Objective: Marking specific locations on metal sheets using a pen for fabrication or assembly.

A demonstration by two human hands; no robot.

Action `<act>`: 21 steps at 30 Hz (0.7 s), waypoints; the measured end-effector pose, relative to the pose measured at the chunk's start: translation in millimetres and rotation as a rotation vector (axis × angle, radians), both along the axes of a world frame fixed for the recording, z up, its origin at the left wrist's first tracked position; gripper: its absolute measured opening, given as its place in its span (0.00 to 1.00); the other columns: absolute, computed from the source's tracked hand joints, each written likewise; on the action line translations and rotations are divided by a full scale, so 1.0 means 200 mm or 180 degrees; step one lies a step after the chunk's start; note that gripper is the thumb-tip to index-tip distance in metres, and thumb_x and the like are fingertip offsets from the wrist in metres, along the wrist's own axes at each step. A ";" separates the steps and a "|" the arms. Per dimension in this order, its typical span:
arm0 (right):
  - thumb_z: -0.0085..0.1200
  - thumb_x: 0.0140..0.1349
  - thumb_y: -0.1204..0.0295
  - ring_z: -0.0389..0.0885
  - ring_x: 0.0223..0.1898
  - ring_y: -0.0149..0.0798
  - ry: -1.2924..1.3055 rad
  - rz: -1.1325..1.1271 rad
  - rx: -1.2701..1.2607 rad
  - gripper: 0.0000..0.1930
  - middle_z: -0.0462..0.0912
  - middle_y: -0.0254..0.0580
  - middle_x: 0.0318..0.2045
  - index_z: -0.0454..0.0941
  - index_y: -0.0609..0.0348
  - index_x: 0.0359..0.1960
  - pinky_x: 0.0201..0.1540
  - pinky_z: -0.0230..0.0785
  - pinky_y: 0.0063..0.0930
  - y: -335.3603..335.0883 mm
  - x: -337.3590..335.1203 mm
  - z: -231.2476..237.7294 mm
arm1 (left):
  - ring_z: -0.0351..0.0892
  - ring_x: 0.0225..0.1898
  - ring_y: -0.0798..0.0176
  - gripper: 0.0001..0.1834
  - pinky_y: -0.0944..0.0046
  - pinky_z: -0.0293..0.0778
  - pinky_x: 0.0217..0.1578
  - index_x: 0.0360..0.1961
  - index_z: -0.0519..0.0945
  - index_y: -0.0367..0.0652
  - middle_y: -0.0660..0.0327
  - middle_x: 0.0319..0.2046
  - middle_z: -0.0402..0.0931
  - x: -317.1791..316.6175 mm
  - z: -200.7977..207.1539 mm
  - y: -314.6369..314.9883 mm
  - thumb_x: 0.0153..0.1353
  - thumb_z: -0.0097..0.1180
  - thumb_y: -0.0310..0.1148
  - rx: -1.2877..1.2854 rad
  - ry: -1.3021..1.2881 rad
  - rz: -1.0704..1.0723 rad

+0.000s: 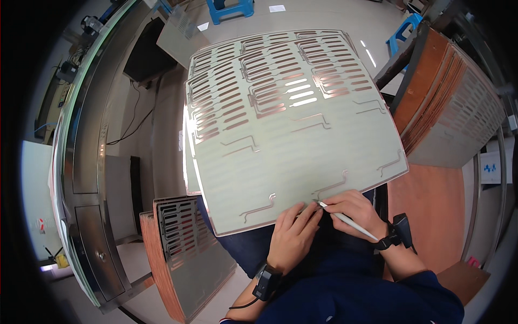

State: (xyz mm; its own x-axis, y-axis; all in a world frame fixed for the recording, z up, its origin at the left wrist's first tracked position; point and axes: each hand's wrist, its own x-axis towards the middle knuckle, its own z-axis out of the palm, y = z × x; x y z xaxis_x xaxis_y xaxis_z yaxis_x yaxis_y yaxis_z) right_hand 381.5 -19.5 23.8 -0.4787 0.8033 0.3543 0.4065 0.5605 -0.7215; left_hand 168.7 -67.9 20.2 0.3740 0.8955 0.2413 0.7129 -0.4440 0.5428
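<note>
Large pale sheet (pixel 294 135) with copper traces lies on the person's lap, tilted away. Right hand (pixel 356 208) grips a thin white tool (pixel 348 218), pen-style, tip on the sheet's near edge. Tool's long axis runs lower-right to upper-left, tip up-left. Left hand (pixel 294 235) presses the edge, fingers curled, holding nothing. Progress: working one near-edge trace; how much is done I cannot tell.

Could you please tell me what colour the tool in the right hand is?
The pen-like tool is white, seen in the head view.
</note>
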 end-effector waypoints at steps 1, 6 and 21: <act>0.65 0.49 0.82 0.85 0.42 0.46 -0.0004 -0.0006 0.0031 0.15 0.86 0.42 0.44 0.82 0.58 0.40 0.46 0.76 0.36 0.00 -0.01 0.00 | 0.73 0.59 0.51 0.24 0.51 0.70 0.56 0.55 0.82 0.46 0.62 0.59 0.77 0.01 0.00 0.00 0.54 0.65 0.27 -0.0026 0.0006 -0.0013; 0.65 0.49 0.83 0.85 0.42 0.45 -0.0018 -0.0067 0.0032 0.16 0.86 0.41 0.44 0.81 0.57 0.41 0.45 0.76 0.35 0.01 -0.02 0.01 | 0.72 0.60 0.52 0.23 0.51 0.70 0.56 0.54 0.82 0.46 0.62 0.59 0.76 0.03 0.00 0.01 0.55 0.66 0.28 -0.0055 0.0049 -0.0018; 0.66 0.50 0.80 0.84 0.46 0.42 0.0111 0.0318 -0.0191 0.15 0.85 0.36 0.47 0.81 0.55 0.41 0.49 0.74 0.35 -0.01 -0.05 0.00 | 0.77 0.56 0.53 0.21 0.52 0.73 0.56 0.54 0.82 0.43 0.58 0.56 0.78 -0.13 0.00 -0.13 0.56 0.64 0.26 0.0025 -0.0025 0.0278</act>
